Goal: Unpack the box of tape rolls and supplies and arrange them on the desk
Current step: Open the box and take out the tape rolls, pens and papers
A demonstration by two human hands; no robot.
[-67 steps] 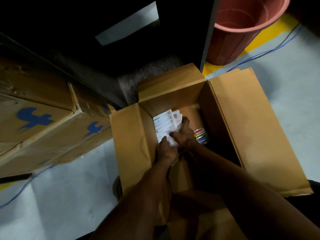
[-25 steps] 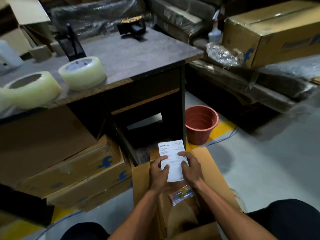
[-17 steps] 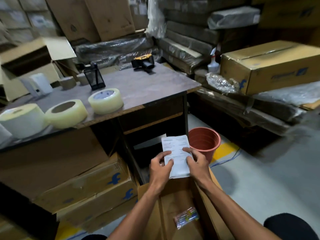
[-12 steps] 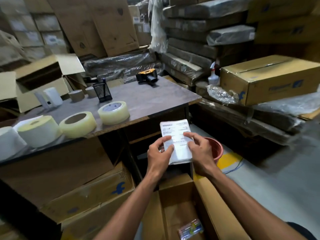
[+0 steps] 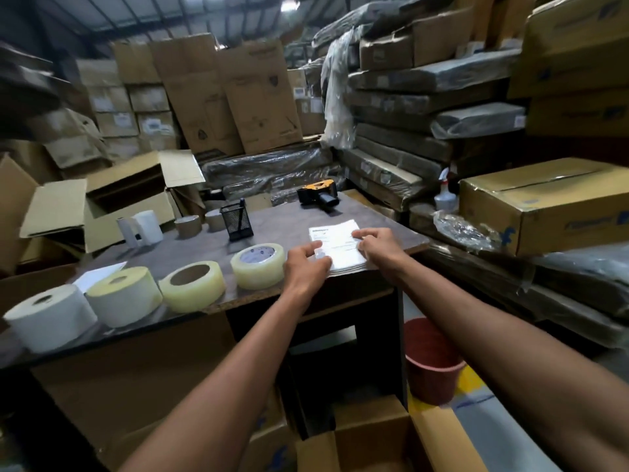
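Note:
A white stack of printed papers (image 5: 340, 245) lies at the front right corner of the brown desk (image 5: 282, 219). My left hand (image 5: 306, 265) holds its near left edge and my right hand (image 5: 376, 245) holds its right edge, fingers curled on the sheets. Left of the papers, along the desk's front edge, stand several rolls: a clear tape roll (image 5: 258, 265), a second clear roll (image 5: 192, 286), a cream roll (image 5: 124, 296) and a white roll (image 5: 49, 318). The open cardboard box (image 5: 381, 441) sits on the floor below me.
Further back on the desk are a yellow-black tape dispenser (image 5: 318, 195), a black mesh pen holder (image 5: 236, 219), two brown tape rolls (image 5: 188, 226), white rolls (image 5: 143, 228) and a white sheet (image 5: 98, 274). A red bucket (image 5: 430, 362) stands beside the desk. Stacked cartons surround the desk.
Both hands lifted the paper stack out of the floor box, carried it up and forward, and now hold it down on the desk's front right corner.

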